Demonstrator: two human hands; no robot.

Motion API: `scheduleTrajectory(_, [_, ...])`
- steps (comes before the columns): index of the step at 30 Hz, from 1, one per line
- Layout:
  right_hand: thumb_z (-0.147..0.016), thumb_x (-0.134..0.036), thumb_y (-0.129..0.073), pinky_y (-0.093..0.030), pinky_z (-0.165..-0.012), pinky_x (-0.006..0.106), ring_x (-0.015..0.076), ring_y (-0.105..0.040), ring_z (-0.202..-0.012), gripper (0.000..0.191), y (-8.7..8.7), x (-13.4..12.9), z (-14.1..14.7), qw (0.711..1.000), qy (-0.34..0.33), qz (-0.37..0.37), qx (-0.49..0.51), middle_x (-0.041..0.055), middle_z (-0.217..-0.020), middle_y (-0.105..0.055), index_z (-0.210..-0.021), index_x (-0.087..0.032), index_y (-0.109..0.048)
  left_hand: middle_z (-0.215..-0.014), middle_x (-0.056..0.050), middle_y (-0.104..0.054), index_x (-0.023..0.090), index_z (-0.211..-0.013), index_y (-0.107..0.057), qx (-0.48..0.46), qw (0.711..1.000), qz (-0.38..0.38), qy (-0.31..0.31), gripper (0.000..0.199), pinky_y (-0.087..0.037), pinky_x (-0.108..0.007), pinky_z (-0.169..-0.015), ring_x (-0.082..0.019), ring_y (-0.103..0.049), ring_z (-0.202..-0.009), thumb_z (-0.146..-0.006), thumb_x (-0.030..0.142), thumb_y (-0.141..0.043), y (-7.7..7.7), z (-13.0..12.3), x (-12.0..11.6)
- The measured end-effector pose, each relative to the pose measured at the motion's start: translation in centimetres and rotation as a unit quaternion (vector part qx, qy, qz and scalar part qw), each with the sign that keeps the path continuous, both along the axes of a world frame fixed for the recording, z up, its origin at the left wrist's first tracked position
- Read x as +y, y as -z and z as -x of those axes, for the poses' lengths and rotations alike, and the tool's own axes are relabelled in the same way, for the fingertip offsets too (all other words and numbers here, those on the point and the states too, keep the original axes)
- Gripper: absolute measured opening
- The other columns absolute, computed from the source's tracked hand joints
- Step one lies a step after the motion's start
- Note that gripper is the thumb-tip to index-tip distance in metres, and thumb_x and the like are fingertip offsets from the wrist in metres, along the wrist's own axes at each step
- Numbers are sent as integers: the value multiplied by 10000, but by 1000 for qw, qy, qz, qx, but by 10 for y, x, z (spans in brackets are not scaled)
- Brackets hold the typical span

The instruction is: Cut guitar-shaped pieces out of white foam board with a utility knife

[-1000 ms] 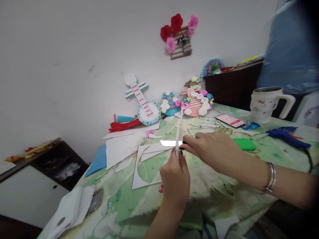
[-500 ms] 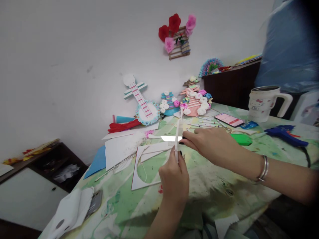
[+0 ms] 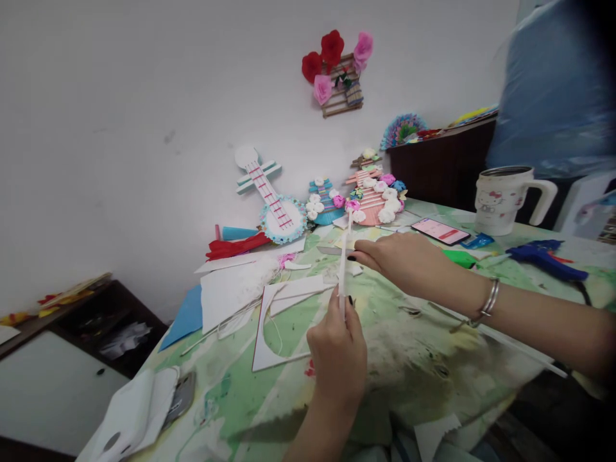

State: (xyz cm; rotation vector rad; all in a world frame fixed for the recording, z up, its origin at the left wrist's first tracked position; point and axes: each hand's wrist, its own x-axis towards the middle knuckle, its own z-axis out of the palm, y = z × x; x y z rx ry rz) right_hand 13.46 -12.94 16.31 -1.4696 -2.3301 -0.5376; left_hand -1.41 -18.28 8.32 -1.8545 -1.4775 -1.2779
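Note:
My left hand (image 3: 338,343) is closed around the lower end of a narrow white strip (image 3: 342,276), which points away from me above the table. In my right hand (image 3: 402,263) is a utility knife; its green handle (image 3: 459,258) shows beyond the hand. The knife's grey blade (image 3: 332,251) sticks out to the left, crossing the strip near its upper half. Whether the blade cuts into the strip or only touches it, I cannot tell. Left of my hands lies a white board with a round cutout (image 3: 262,343).
A blue glue gun (image 3: 548,260), a mug (image 3: 500,202) and a phone (image 3: 440,231) stand or lie on the right. Paper-flower crafts (image 3: 373,196) and a banjo-shaped craft (image 3: 283,219) lean at the wall. A long thin white stick (image 3: 524,351) lies below my right forearm.
My right hand and the blade have moved farther up along the strip. The bright glare on the blade is gone. A long white stick now shows beneath my right wrist.

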Motion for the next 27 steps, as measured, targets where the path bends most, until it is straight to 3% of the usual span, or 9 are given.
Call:
scheduleTrajectory(11, [-973,-492,-203,-150,-480,269,173,-601,-585,503,1,16,-5,1000,8,-10,3,54,-642,-624,-911,-197,-607,-628,-90,-685,109,-907,-637,-3,1000,-11,-6,271,-392,-223,-470,-163,-643,-516,-920,197,-380,3,0,-1])
scheduleTrajectory(27, [-975,-498,-162,-197,-487,252,197,-626,-654,573,-1,33,-3,1000,-7,1,17,82,-725,-664,-909,-177,-632,-433,-17,-567,58,-950,-653,-8,1000,5,-4,294,-337,-232,-413,-139,-504,-332,-908,194,-396,0,5,0])
